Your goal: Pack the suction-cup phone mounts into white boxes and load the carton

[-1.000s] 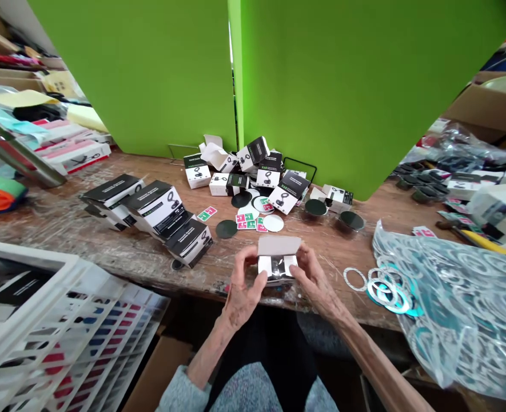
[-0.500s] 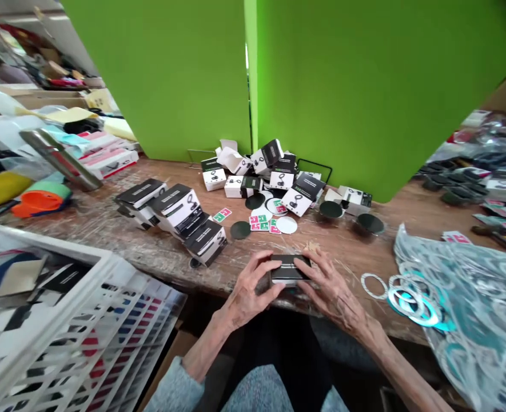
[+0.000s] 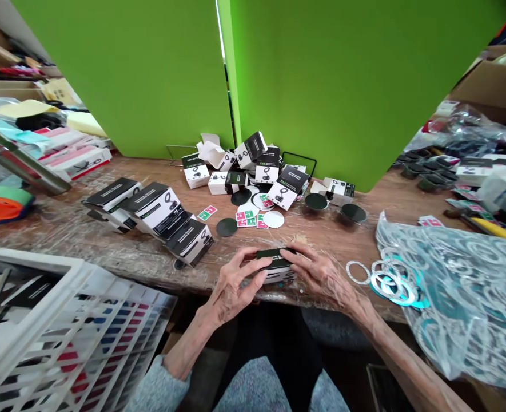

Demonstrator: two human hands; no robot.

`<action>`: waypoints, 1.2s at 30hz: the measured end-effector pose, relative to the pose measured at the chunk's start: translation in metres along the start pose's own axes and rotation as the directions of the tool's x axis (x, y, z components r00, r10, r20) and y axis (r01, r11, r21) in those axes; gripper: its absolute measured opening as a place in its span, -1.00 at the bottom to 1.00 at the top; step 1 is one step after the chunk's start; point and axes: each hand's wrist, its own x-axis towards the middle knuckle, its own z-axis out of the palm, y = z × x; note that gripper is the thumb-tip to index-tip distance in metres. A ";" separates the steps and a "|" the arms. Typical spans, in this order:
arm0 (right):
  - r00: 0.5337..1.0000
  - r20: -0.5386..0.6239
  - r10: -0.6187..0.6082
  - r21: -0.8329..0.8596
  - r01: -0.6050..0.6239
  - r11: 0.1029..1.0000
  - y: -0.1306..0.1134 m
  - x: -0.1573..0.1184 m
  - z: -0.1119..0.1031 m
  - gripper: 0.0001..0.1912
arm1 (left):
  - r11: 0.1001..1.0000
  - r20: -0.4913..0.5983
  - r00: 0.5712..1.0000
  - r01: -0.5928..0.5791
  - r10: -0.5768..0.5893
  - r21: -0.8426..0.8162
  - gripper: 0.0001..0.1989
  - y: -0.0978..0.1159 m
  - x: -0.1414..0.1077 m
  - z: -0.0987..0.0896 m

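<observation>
A small black-and-white cardboard box [image 3: 275, 276] rests at the front edge of the wooden table, between my two hands. My left hand [image 3: 234, 281] grips its left side, fingers on the black top and thumb at the front. From the right, my right hand [image 3: 317, 273] lies with its fingers over the top and right end. To the left, several similar boxes [image 3: 152, 213] stand in a leaning row. Beyond my hands are a black disc [image 3: 226, 227], a white disc [image 3: 273, 219] and red-and-green printed cards [image 3: 246, 218].
More boxes [image 3: 266, 166] are heaped against the green partition [image 3: 338, 91]. Dark round pieces [image 3: 353, 213] sit to their right. White rings [image 3: 358, 272] lie beside a plastic bag of rings [image 3: 454, 286]. A white crate [image 3: 76, 269] stands at the lower left.
The view has swung right, so the scene sits further left. Both hands stay on the box, which now shows more of its front face; the fingers have shifted slightly on the top.
</observation>
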 end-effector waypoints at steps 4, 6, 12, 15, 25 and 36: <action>1.000 0.019 -0.004 -0.003 0.004 1.000 -0.001 0.002 -0.003 -0.57 | 0.999 -0.037 0.999 -0.015 0.017 0.043 -0.68 0.001 -0.004 0.004; 1.000 0.018 -0.015 -0.009 0.015 1.000 0.000 0.001 -0.003 -0.57 | 0.998 -0.043 0.998 -0.034 0.037 0.054 -0.64 0.000 -0.008 0.007; 0.999 0.037 -0.002 0.001 0.002 1.000 0.000 0.001 -0.004 -0.57 | 0.994 -0.123 0.991 -0.030 0.043 0.110 -0.64 0.004 -0.013 0.019; 0.999 0.054 0.007 -0.018 -0.006 1.000 -0.001 0.003 -0.007 -0.58 | 0.994 -0.176 0.979 0.106 -0.099 0.028 -0.75 0.013 -0.009 0.026; 0.999 0.028 -0.021 -0.022 0.021 1.000 -0.002 -0.001 -0.005 -0.56 | 0.998 -0.085 0.995 0.059 -0.059 -0.006 -0.71 0.007 -0.014 0.030; 0.996 0.033 -0.078 -0.047 0.079 0.996 0.006 -0.021 0.023 -0.39 | 0.987 -0.121 0.988 -0.078 0.095 0.144 -0.73 -0.001 -0.016 0.033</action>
